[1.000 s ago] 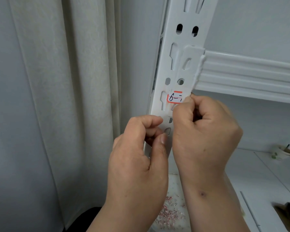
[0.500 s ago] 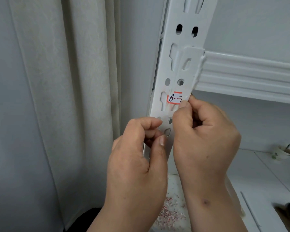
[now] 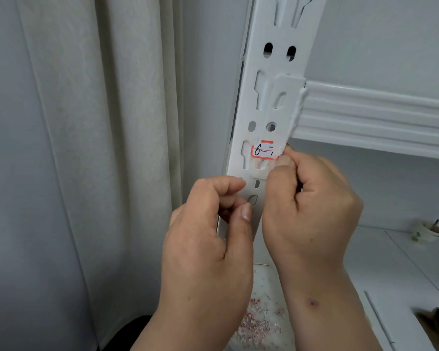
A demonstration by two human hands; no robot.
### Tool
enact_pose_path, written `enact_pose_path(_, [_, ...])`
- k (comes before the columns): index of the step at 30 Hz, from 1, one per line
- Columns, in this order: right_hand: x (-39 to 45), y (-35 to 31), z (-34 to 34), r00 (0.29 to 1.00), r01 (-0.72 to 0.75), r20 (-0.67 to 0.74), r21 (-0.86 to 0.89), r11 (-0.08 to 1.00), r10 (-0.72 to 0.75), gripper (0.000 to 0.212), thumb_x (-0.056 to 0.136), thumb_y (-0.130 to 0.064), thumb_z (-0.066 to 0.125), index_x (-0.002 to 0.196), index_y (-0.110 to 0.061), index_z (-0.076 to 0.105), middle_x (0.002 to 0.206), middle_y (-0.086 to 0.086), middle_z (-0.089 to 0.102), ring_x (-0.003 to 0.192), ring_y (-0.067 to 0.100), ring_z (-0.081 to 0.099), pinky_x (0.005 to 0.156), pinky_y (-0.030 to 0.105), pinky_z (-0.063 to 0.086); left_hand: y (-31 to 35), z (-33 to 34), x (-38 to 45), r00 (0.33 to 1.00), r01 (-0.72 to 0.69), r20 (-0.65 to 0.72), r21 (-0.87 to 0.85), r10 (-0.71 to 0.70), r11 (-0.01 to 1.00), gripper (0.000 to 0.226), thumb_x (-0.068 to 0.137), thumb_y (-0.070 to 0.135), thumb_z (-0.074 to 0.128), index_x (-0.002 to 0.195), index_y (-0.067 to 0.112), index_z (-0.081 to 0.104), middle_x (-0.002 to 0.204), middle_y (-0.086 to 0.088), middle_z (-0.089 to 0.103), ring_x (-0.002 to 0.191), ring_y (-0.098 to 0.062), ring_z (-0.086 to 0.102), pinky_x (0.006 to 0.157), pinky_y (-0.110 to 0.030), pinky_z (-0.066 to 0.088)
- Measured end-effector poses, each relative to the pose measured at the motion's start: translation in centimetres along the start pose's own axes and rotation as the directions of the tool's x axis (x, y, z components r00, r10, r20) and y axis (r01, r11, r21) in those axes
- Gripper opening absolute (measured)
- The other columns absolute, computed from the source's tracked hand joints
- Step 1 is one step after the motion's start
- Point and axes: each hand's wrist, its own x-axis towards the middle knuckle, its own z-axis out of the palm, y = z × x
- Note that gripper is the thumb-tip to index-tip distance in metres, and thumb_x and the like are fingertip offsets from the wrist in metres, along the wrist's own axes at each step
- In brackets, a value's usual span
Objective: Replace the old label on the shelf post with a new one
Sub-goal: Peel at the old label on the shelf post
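Observation:
A white perforated shelf post (image 3: 276, 72) rises through the middle of the view. On it sticks a small old label (image 3: 263, 150) with a red border and black handwriting, its edges torn with white residue around it. My right hand (image 3: 307, 206) is curled, its fingertips pinching at the label's right edge. My left hand (image 3: 208, 239) is just below and to the left, fingers closed with the thumb against the post. Whether the left hand holds a scrap is hidden.
A white shelf beam (image 3: 378, 117) runs right from the post. A pale curtain (image 3: 99, 122) hangs on the left. Red and white paper scraps (image 3: 259, 323) lie on the surface below. A small cup (image 3: 426, 230) stands on the white lower shelf (image 3: 390, 274) at the right.
My right hand's fingertips have shifted slightly up and right along the label's edge. My left hand has barely moved.

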Motion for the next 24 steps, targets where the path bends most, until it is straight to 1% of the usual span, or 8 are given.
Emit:
enact_pose_path(3, [0.0,-0.5,-0.04,0.999,-0.054,0.004,0.019,0.998,0.054,0.028,0.084,-0.018,0.05,0.081,-0.005,0.074,0.057,0.001,0.057,0.056,0.017,0.05,0.06,0.035,0.048,-0.02,-0.04,0.13,1.0,-0.01,-0.001,0.008,0.01,1.0,0.031,0.084,0.025,0.059,0.099,0.05,0.049,0.091,0.029,0.063,0.092,-0.002,0.06,0.081,-0.01,0.042])
enact_pose_path(6, [0.05,-0.55,0.03,0.999,-0.043,-0.003,-0.022,0.999,0.043,0.023,0.084,-0.016,0.054,0.077,-0.006,0.073,0.058,0.004,0.059,0.054,0.024,0.052,0.058,0.039,0.05,-0.19,0.03,0.1,1.0,-0.009,0.0,0.008,0.009,1.0,0.03,0.084,0.025,0.059,0.099,0.049,0.05,0.09,0.03,0.062,0.092,-0.001,0.06,0.079,-0.011,0.043])
enact_pose_path(8, [0.15,-0.37,0.0,1.0,-0.013,0.0,-0.053,0.999,0.013,0.022,0.084,-0.014,0.054,0.071,-0.005,0.07,0.056,0.004,0.056,0.052,0.025,0.05,0.056,0.039,0.048,-0.31,0.11,0.0,1.0,0.004,-0.001,0.005,-0.004,1.0,0.026,0.084,0.026,0.059,0.098,0.047,0.051,0.091,0.03,0.062,0.092,0.0,0.06,0.075,-0.013,0.044])
enact_pose_path(11, [0.36,-0.24,-0.03,0.998,0.055,-0.007,-0.111,0.992,-0.056,0.024,0.082,-0.011,0.052,0.061,-0.004,0.062,0.053,0.0,0.045,0.049,0.022,0.043,0.054,0.033,0.041,-0.42,0.24,-0.08,1.0,0.028,0.003,-0.005,-0.028,1.0,0.025,0.083,0.028,0.058,0.1,0.046,0.051,0.092,0.032,0.062,0.094,0.0,0.06,0.073,-0.01,0.042])
enact_pose_path(15, [0.46,-0.16,-0.01,0.997,0.08,-0.007,-0.128,0.989,-0.081,0.025,0.082,-0.01,0.05,0.057,-0.004,0.056,0.051,0.004,0.047,0.048,0.026,0.043,0.052,0.035,0.041,-0.2,0.09,-0.14,1.0,0.0,0.003,0.004,0.0,1.0,0.027,0.084,0.026,0.059,0.098,0.046,0.051,0.093,0.029,0.062,0.092,0.001,0.06,0.075,-0.015,0.042])
enact_pose_path(18, [0.46,-0.1,-0.27,0.999,0.027,0.024,-0.075,0.997,-0.025,0.027,0.083,-0.012,0.048,0.058,-0.006,0.056,0.051,0.006,0.05,0.05,0.027,0.045,0.054,0.037,0.043,-0.12,-0.1,-0.29,1.0,-0.011,-0.003,0.006,0.011,1.0,0.03,0.084,0.024,0.059,0.1,0.048,0.049,0.091,0.028,0.063,0.091,-0.002,0.061,0.074,-0.017,0.043])
enact_pose_path(20, [0.37,-0.36,-0.48,0.998,-0.031,0.048,-0.009,0.999,0.031,0.029,0.084,-0.017,0.046,0.063,-0.006,0.064,0.052,0.004,0.052,0.052,0.024,0.047,0.055,0.036,0.043,-0.15,-0.21,-0.32,1.0,-0.011,-0.003,0.008,0.011,1.0,0.03,0.084,0.024,0.059,0.099,0.048,0.049,0.091,0.028,0.063,0.091,-0.004,0.061,0.073,-0.018,0.045])
enact_pose_path(24, [0.34,-0.84,-0.23,0.988,-0.148,0.042,0.048,0.988,0.146,0.033,0.085,-0.03,0.049,0.066,-0.011,0.068,0.055,0.001,0.058,0.055,0.017,0.05,0.055,0.034,0.043,-0.39,-0.15,-0.28,1.0,-0.003,-0.006,0.001,0.003,1.0,0.03,0.084,0.024,0.059,0.099,0.048,0.05,0.091,0.028,0.063,0.092,-0.004,0.061,0.079,-0.011,0.044])
